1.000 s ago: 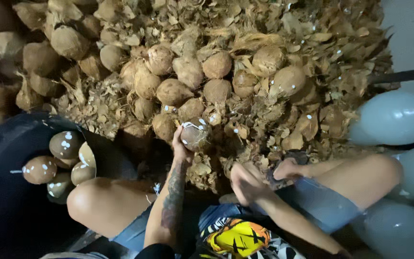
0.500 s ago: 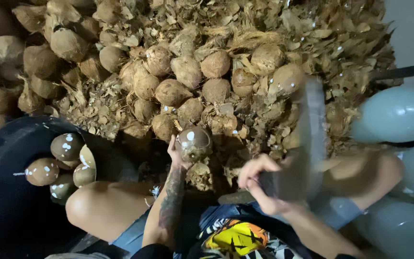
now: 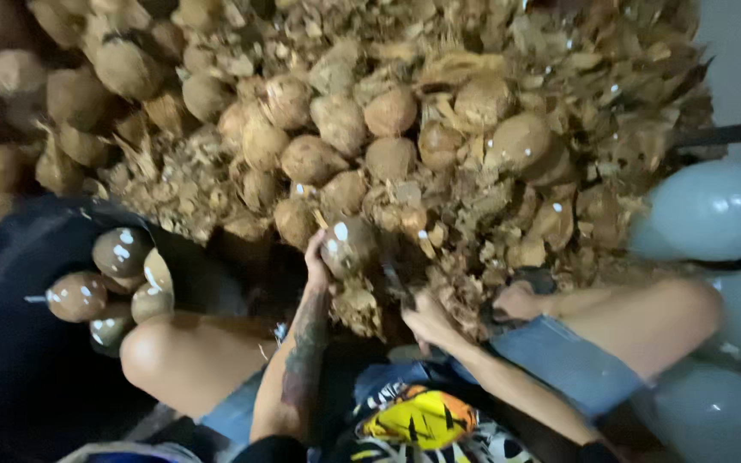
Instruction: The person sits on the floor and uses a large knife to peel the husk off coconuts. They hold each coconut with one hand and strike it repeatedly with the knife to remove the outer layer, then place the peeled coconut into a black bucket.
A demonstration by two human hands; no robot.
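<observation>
Background: heap of coconuts and torn husk (image 3: 473, 146) fills our view.
Left hand (image 3: 317, 261): we grip a part-peeled coconut (image 3: 349, 244) upright before our knees.
Right hand (image 3: 426, 317): clenched round a blade handle (image 3: 396, 283), just beside the coconut.
Black tub (image 3: 10, 343): holds peeled coconuts (image 3: 117, 279).

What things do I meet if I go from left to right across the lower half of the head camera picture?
Black tub → peeled coconuts inside it → left hand holding a coconut → right hand gripping a blade → pale grey jugs at the right edge.
</observation>
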